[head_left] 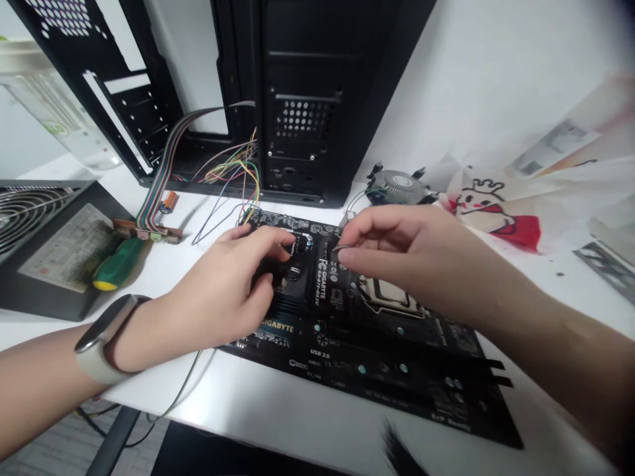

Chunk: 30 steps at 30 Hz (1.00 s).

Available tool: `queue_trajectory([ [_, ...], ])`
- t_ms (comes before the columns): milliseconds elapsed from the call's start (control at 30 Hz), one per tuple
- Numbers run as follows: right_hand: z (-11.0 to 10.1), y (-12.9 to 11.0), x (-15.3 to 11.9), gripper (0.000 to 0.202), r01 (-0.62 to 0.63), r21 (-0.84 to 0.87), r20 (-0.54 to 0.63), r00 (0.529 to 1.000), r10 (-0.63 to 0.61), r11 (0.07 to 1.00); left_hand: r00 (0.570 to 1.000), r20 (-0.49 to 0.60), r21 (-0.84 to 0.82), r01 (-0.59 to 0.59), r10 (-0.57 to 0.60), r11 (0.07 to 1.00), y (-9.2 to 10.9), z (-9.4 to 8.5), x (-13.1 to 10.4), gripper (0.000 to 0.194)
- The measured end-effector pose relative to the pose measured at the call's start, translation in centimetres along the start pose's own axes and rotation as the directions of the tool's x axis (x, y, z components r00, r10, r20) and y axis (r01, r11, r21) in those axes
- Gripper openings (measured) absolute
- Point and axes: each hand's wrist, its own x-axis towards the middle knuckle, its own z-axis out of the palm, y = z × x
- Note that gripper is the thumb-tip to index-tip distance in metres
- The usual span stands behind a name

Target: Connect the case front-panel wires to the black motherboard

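A black Gigabyte motherboard [342, 357] lies flat on the white table, with its metal CPU socket [391, 294] facing up. My left hand [235, 281] rests over its left part, fingers curved and apart, fingertips at a small round holder [295, 271]; nothing shows in that hand. Over the board's upper middle, my right hand [391, 241] pinches a thin round piece between thumb and fingers, which looks like a coin cell battery [340, 248] seen edge-on. My fingers hide most of it.
Behind the board stands a black computer case [307, 66] with loose coloured wires [231, 168]. Left are a power supply [54, 244], a green screwdriver [122, 263] and a small circuit board. A CPU cooler fan [399, 185] and plastic bag [496, 205] lie right.
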Motion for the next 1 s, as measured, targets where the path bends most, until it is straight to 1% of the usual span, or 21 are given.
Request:
queue_trajectory([
  [67, -0.1, -0.1, 0.9, 0.009, -0.019, -0.043, 0.034, 0.999, 0.020, 0.999, 0.999, 0.034, 0.013, 0.008, -0.008, 1.000, 0.0, 0.3, -0.1, 0.044],
  [167, 0.3, -0.3, 2.5, 0.010, -0.032, -0.155, 0.141, 0.989, 0.054, 0.987, 0.997, 0.070, 0.052, 0.011, -0.014, 0.999, -0.1, 0.7, -0.2, 0.053],
  [267, 1.0, -0.6, 3.9, 0.014, 0.019, -0.283, 0.253, 0.966, 0.055, 0.959, 0.997, 0.072, 0.060, -0.001, -0.003, 0.998, -0.1, 0.9, -0.3, 0.057],
  [333, 1.4, -0.6, 4.6, 0.015, 0.051, -0.337, 0.293, 0.955, 0.053, 0.940, 0.997, 0.073, 0.049, -0.006, 0.002, 0.999, -0.2, 1.0, -0.3, 0.057],
  [467, 1.8, -0.2, 5.1, 0.018, 0.058, -0.370, 0.308, 0.949, 0.064, 0.927, 0.998, 0.061, 0.058, 0.005, -0.009, 0.998, -0.4, 1.2, -0.5, 0.059],
  [633, 1.8, 0.2, 5.5, 0.019, 0.144, -0.349, 0.343, 0.939, -0.016, 0.926, 0.999, 0.032, 0.073, -0.011, 0.009, 0.997, -0.7, 1.6, -0.6, 0.060],
  [800, 1.8, 0.3, 5.7, 0.019, 0.160, -0.381, 0.342, 0.939, -0.022, 0.910, 0.999, 0.032, 0.061, -0.006, 0.004, 0.998, -0.7, 1.8, -0.6, 0.063],
  [933, 2.0, 0.6, 5.7, 0.018, 0.243, -0.405, 0.344, 0.934, -0.099, 0.882, 0.999, 0.029, 0.042, 0.015, -0.016, 0.999, -0.7, 1.9, -0.6, 0.066],
  [1000, 2.1, 0.7, 5.6, 0.017, 0.262, -0.428, 0.333, 0.935, -0.119, 0.865, 0.999, 0.023, 0.043, 0.021, -0.022, 0.999, -0.7, 1.9, -0.6, 0.067],
])
